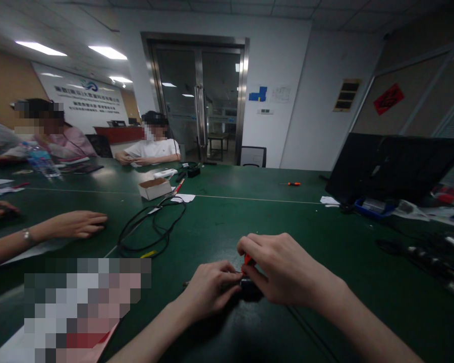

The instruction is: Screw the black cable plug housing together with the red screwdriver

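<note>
Head view. The right hand pinches an orange handle over a black object, toward the worktop's near edge; the left hand, fingers narrowly parted, adjoins it, hold indeterminable.

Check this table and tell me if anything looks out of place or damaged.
Nothing looks clearly spilled or damaged. Slightly untidy: a black cable sprawls in loose loops beyond the left hand, and an orange-and-black screwdriver lies alone toward the far side of the green table.
</note>
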`<state>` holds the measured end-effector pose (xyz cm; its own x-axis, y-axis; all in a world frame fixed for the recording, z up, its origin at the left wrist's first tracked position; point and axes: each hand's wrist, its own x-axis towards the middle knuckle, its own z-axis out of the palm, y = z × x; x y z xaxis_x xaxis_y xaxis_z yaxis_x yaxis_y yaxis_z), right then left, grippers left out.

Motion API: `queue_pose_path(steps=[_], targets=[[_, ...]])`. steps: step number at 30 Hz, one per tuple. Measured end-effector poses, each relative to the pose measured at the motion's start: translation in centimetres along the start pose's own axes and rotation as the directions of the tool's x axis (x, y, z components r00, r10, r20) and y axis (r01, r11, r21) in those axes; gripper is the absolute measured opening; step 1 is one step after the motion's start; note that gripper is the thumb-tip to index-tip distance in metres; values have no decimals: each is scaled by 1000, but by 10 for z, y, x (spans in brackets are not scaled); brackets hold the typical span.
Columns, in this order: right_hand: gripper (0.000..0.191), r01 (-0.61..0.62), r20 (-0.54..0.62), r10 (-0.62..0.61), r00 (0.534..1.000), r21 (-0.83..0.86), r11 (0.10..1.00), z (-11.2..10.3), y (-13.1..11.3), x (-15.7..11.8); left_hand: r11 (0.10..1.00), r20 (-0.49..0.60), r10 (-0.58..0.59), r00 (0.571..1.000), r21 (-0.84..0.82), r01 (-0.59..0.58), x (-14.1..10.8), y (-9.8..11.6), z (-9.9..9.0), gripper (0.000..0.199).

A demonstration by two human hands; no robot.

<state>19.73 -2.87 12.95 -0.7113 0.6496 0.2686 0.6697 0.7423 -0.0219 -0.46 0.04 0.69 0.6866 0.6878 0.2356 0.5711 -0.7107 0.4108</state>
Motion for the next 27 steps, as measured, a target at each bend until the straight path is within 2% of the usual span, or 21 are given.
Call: queue_pose_path(steps=[7, 14, 19, 27], targets=[[20, -69, -50, 61, 997, -168, 983, 10, 3, 7, 1000, -7, 19, 1000, -1, -19, 1, 2, -1, 16], [7, 10, -154, -24, 988, -95, 995, 21, -2, 9, 999, -60, 46, 997, 2, -46, 0, -2, 5, 16], [5, 39, -109, -45, 993, -57, 998, 16, -1, 7, 999, -47, 40, 998, -5, -41, 1, -3, 5, 18], [14, 21, 0, -21, 1000, 9, 1000, 4, -1, 4, 1000, -2, 8, 1000, -15, -8, 1, 1, -1, 22]])
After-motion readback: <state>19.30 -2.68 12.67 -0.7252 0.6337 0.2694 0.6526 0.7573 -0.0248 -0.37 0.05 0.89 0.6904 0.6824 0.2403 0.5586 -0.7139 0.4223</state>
